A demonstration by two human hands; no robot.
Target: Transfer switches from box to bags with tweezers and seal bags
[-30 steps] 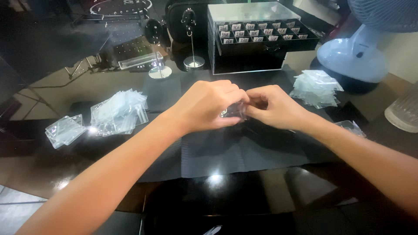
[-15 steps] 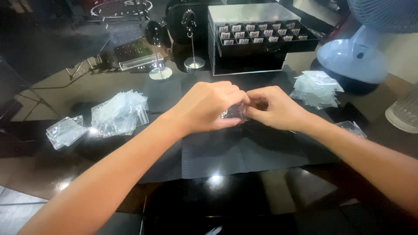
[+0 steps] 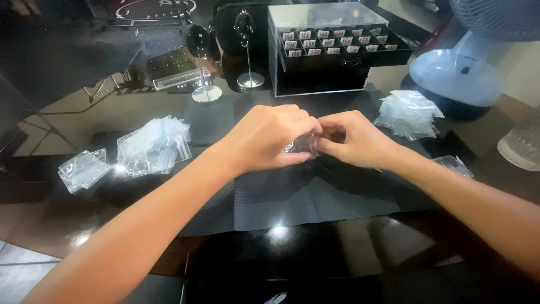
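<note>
My left hand point(image 3: 269, 139) and my right hand point(image 3: 355, 138) meet above a dark cloth mat point(image 3: 304, 194) in the middle of the glossy black table. Together they pinch a small clear plastic bag point(image 3: 302, 146), mostly hidden by the fingers. What is inside the bag cannot be made out.
A pile of clear small bags point(image 3: 153, 146) lies at the left, with a smaller stack point(image 3: 83, 169) further left. Another pile point(image 3: 408, 114) lies at the right, one bag point(image 3: 454, 165) near my right forearm. Behind stand a black drawer box with compartments point(image 3: 332, 48), a small metal stand point(image 3: 249, 56), a fan base point(image 3: 458, 73).
</note>
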